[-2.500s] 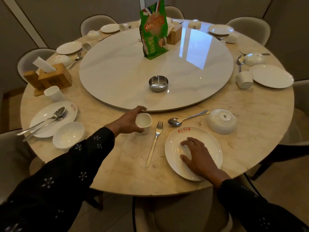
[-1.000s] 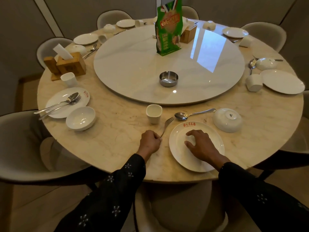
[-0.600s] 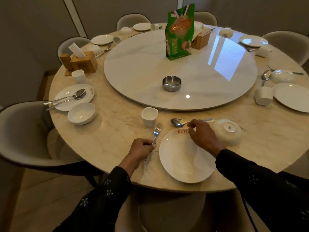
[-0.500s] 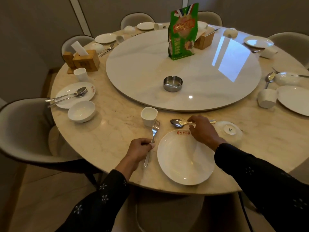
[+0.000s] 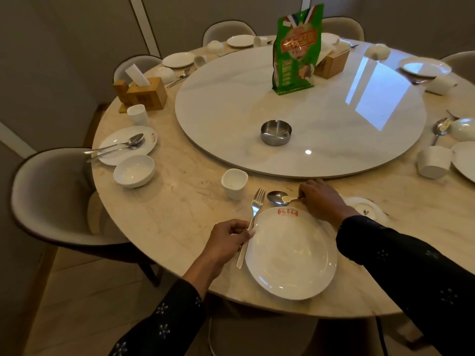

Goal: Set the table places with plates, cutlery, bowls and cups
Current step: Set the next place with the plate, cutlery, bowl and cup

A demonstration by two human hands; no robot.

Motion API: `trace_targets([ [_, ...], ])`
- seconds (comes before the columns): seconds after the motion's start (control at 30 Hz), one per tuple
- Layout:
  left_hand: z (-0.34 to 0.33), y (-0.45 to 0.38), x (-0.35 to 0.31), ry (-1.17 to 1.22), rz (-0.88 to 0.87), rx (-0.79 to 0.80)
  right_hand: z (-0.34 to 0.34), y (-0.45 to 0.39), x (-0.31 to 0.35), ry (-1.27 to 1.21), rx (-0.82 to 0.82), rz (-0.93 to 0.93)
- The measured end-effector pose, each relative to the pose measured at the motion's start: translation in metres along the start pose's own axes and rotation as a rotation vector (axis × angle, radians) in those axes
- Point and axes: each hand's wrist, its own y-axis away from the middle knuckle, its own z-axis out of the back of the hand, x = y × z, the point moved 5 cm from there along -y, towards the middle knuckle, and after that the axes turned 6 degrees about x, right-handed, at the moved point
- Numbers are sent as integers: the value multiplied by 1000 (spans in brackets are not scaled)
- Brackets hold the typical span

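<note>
A white plate (image 5: 290, 255) with a red mark lies at the table's near edge. My left hand (image 5: 227, 238) pinches the handle of a fork (image 5: 254, 219) that lies along the plate's left rim, tines pointing away. My right hand (image 5: 321, 199) grips the handle of a spoon (image 5: 279, 198) lying across the far side of the plate, its scoop to the left. A small white cup (image 5: 234, 183) stands upright just beyond the fork. An upturned white bowl (image 5: 365, 208) sits right of my right hand, partly hidden by my wrist.
The round marble table (image 5: 180, 201) carries a big turntable (image 5: 295, 106) with a steel ashtray (image 5: 275, 132) and a green bag (image 5: 297, 50). A set place with plate (image 5: 127, 145), bowl (image 5: 134, 170) and cup (image 5: 137, 114) lies left. Wooden holder (image 5: 144, 92) far left; grey chair (image 5: 56, 199) beside it.
My left hand let go of the cup and took the fork's handle, drawing it against the plate's rim. My right hand left the plate and closed on the spoon's handle.
</note>
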Motion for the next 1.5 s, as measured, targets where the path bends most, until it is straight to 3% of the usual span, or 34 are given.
trace_targets([
  [0.23, -6, -2, -9, 86, -26, -11, 19, -2, -2, -82, -34, -19],
  [0.53, -26, -1, -44, 25, -100, 35, 64, 51, 4, -641, -158, -289],
  [0.77, -50, 11, -31, -154, -15, 152, 21, 123, 31, -1052, -144, -564],
  [1.1, -66, 20, 0, -381, 66, 263, -30, 168, 57, -1103, -98, -746],
  [1.5, -69, 28, 6, -518, 83, 246, -40, 163, 69, -976, -72, -702],
])
